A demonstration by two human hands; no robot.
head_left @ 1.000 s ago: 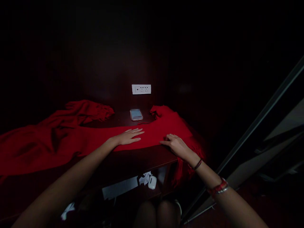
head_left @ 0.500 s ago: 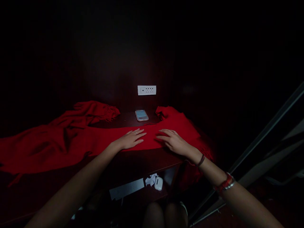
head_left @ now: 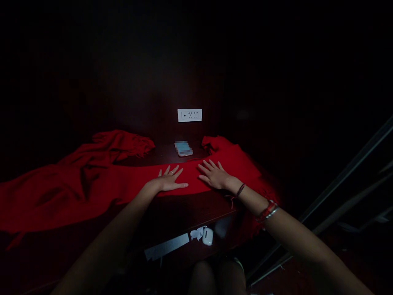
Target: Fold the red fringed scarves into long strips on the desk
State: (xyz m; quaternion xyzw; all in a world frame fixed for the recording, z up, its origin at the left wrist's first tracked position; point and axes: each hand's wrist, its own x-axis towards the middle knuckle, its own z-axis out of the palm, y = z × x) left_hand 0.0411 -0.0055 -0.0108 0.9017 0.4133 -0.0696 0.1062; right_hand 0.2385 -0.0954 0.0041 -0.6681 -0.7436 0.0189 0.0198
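Observation:
A long red scarf [head_left: 129,182] with fringed ends lies across the dark wooden desk [head_left: 190,209]. Its left part is bunched and wrinkled, while the middle strip is smooth and flat. On that strip my left hand [head_left: 169,180] rests palm down, fingers spread, with a ring on one finger. Just to its right my right hand [head_left: 215,175] also lies flat on the scarf, its fingers apart. The two hands are separated by a narrow band of red cloth. At the right, the scarf's fringe drops over the desk's edge.
A phone-like item [head_left: 183,148], its face blurred, lies behind the scarf. Above it a white socket panel [head_left: 189,115] is on the wall. Under the desktop, a shelf holds a white earbud case [head_left: 208,236], crumpled paper [head_left: 197,233] and a pale strip [head_left: 167,246].
My right hand has gone from bent fingers at the scarf's near edge to lying flat with fingers spread. My left hand stays on the cloth, its fingers turned further away from me.

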